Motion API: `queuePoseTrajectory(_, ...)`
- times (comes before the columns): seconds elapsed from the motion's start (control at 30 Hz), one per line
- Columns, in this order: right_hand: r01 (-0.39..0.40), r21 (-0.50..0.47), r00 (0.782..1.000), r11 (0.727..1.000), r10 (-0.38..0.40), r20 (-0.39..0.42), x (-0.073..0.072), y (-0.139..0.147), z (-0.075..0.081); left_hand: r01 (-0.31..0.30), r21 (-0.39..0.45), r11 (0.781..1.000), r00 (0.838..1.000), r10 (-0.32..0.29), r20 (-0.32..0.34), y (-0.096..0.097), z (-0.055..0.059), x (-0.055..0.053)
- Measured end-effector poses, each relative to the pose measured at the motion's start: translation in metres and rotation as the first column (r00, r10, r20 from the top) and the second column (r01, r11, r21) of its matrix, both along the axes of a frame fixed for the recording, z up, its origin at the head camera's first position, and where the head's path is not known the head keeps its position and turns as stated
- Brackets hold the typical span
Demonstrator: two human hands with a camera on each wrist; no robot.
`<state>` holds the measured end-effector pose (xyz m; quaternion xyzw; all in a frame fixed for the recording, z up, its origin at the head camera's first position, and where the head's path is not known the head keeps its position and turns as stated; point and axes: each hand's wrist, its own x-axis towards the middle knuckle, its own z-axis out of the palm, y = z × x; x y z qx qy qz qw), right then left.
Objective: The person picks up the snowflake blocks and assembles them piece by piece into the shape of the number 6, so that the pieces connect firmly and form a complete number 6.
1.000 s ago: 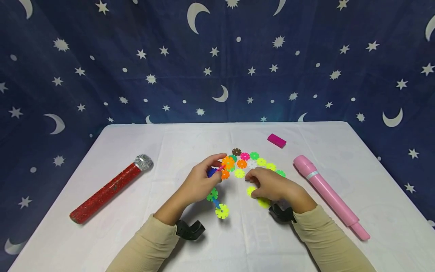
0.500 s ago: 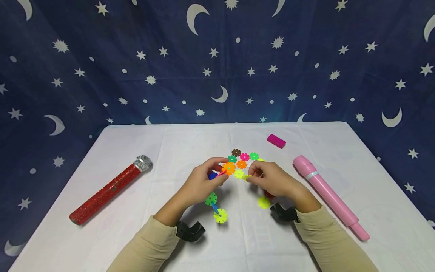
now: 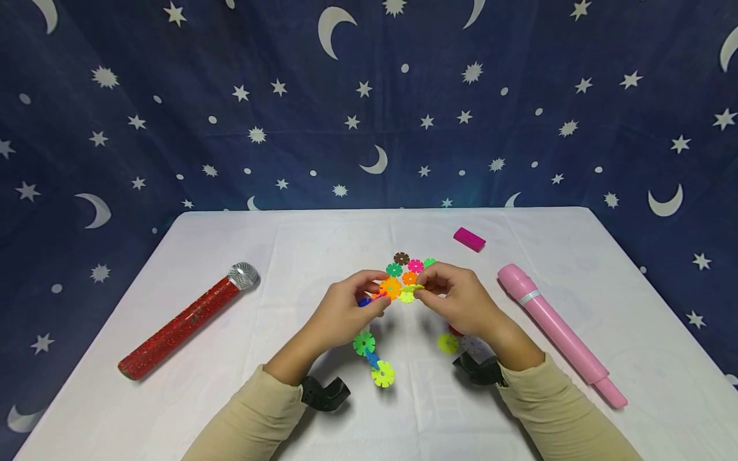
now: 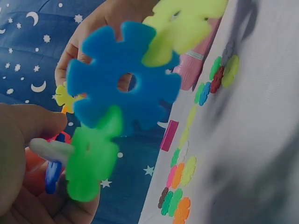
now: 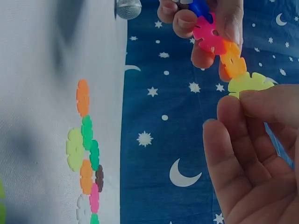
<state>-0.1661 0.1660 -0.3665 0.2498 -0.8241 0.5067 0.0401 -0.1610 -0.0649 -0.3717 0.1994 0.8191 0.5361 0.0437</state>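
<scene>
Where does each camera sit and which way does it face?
Head: worn on the head, facing forward and down over the table; left hand, right hand and sleeves show.
Left wrist: worn there, facing the blue disc; left hand near, right hand beyond.
Right wrist: worn there, facing the pinched yellow disc; right hand near, left hand beyond.
Both wrist views share the starry cloth.

The right hand [image 5: 254, 165] pinches a yellow-green disc [image 5: 249, 83] beside an orange disc [image 5: 233, 61] (the left hand [image 5: 230, 23] holds a pink disc [image 5: 205, 36]).
</scene>
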Motion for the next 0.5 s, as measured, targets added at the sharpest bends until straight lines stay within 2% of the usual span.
queuePoseTrajectory(0.23, -0.014, 0.053, 0.991, 0.998, 0.021, -0.13, -0.0009, -0.0014, -0.0018, -0.011, -0.008, 1.0, 1.0, 0.011, -0.024, 0.0006, 0.0006, 0.0005)
queuePoseTrajectory(0.5, -0.001, 0.078, 0.978, 0.997, 0.017, -0.21, -0.0014, -0.0048, -0.0069, 0.01, -0.019, 1.0, 0.999, -0.011, -0.053, 0.0004, -0.0005, 0.0008)
